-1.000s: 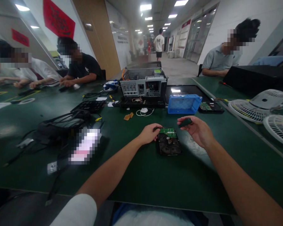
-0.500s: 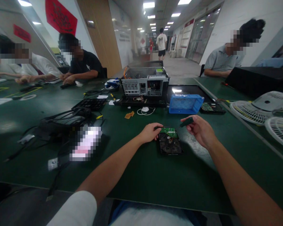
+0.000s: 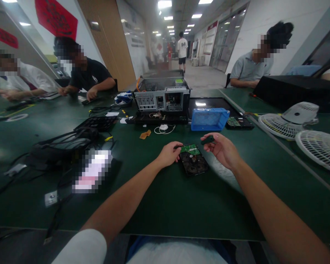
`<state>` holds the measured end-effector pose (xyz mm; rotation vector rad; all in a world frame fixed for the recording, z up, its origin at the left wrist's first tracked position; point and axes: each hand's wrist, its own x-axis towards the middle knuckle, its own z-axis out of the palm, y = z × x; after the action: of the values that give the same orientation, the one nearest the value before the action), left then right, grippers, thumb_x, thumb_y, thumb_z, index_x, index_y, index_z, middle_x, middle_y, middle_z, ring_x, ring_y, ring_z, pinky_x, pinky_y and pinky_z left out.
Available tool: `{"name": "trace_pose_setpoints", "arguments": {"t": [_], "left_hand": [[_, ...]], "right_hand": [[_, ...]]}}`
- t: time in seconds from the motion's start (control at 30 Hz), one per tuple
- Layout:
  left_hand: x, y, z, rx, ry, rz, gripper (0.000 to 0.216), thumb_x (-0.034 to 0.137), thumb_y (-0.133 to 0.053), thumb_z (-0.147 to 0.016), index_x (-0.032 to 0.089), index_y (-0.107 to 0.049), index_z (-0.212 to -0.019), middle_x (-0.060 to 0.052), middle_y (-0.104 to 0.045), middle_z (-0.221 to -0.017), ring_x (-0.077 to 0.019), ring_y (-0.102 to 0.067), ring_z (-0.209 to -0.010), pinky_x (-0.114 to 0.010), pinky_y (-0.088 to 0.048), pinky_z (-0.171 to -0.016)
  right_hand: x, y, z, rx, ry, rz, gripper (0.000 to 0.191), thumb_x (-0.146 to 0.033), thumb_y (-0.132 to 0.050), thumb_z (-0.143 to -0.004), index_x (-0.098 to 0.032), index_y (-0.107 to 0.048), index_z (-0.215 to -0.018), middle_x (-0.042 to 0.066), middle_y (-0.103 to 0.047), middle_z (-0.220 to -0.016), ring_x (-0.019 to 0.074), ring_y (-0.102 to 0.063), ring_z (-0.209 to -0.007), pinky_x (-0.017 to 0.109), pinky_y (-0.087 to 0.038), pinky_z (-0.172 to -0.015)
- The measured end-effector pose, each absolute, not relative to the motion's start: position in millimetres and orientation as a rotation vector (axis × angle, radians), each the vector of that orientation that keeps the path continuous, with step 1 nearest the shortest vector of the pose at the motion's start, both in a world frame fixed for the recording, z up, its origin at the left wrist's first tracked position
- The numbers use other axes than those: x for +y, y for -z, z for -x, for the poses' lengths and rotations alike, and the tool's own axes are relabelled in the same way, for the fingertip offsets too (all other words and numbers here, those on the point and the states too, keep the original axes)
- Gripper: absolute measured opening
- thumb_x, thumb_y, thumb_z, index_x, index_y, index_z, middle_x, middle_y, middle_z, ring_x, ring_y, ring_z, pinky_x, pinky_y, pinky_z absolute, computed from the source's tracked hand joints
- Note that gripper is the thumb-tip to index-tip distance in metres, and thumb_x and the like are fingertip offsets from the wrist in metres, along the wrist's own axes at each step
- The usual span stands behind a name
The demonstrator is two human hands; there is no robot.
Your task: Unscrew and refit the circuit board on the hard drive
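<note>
A hard drive (image 3: pixel 194 163) lies on the green table in front of me, its green circuit board at the far end and its black casing nearer. My left hand (image 3: pixel 169 154) pinches the drive's far left corner between thumb and fingers. Just off its far right corner, my right hand (image 3: pixel 220 148) is raised above the table. Between that thumb and fingers is a short dark green object (image 3: pixel 208 140) that looks like a tool handle; any tip is hidden or too small to see.
Beyond the drive stand a blue plastic bin (image 3: pixel 209 121) and an opened computer case (image 3: pixel 162 101). A second hard drive (image 3: pixel 239 123) lies right of the bin. White fan parts (image 3: pixel 287 121) sit at right. Black cables (image 3: pixel 57 150) and a lit phone (image 3: pixel 93 170) lie left. Co-workers sit across the table.
The whole view has shifted slightly. The hard drive has turned a little counterclockwise under my left hand. Both hands keep their grips. A co-worker at left has moved their hands apart.
</note>
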<state>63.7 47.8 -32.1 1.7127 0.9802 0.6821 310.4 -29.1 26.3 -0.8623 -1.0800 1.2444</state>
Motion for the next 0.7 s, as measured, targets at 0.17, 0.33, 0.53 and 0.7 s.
{"name": "trace_pose_setpoints", "arguments": {"t": [0.17,0.33,0.53,0.7], "left_hand": [[45.3,31.4,-65.2,1.022,-0.701,-1.723,0.033,0.024,-0.055,-0.102,0.014,-0.061,-0.133,0.002,-0.063,-0.069,-0.0101,-0.061,-0.054,-0.019,-0.050,-0.050],[44.2,31.6,-64.4,1.014,-0.717,-1.782,0.032,0.024,-0.054,-0.102,0.014,-0.062,-0.131,0.000,-0.063,-0.074,-0.0098,-0.061,-0.055,-0.019,-0.050,-0.050],[45.4,37.7,-65.7,0.999,-0.759,-1.806,0.032,0.023,-0.053,-0.102,0.014,-0.062,-0.131,0.001,-0.062,-0.074,-0.0095,-0.061,-0.054,-0.020,-0.051,-0.050],[46.6,38.4,-65.6,0.998,-0.760,-1.814,0.032,0.025,-0.053,-0.101,0.014,-0.062,-0.130,0.001,-0.063,-0.075,-0.0095,-0.061,-0.055,-0.019,-0.051,-0.049]], "right_hand": [[-26.9,-24.3,-310.0,-1.039,-1.223,0.858,0.027,-0.046,-0.064,-0.095,-0.025,-0.071,-0.110,0.007,-0.073,-0.111,0.0200,-0.069,-0.081,0.035,-0.057,-0.074],[-25.6,-23.9,-314.4,-0.988,-1.237,0.852,0.027,-0.046,-0.065,-0.092,-0.025,-0.071,-0.107,0.008,-0.074,-0.109,0.0221,-0.070,-0.082,0.037,-0.059,-0.075],[-29.1,-27.5,-310.9,-1.037,-1.247,0.882,0.032,-0.045,-0.070,-0.090,-0.026,-0.071,-0.116,0.007,-0.073,-0.113,0.0194,-0.068,-0.079,0.032,-0.055,-0.066],[-29.5,-28.2,-312.0,-1.042,-1.220,0.943,0.036,-0.043,-0.071,-0.090,-0.027,-0.070,-0.122,0.006,-0.072,-0.115,0.0165,-0.063,-0.072,0.028,-0.046,-0.054]]}}
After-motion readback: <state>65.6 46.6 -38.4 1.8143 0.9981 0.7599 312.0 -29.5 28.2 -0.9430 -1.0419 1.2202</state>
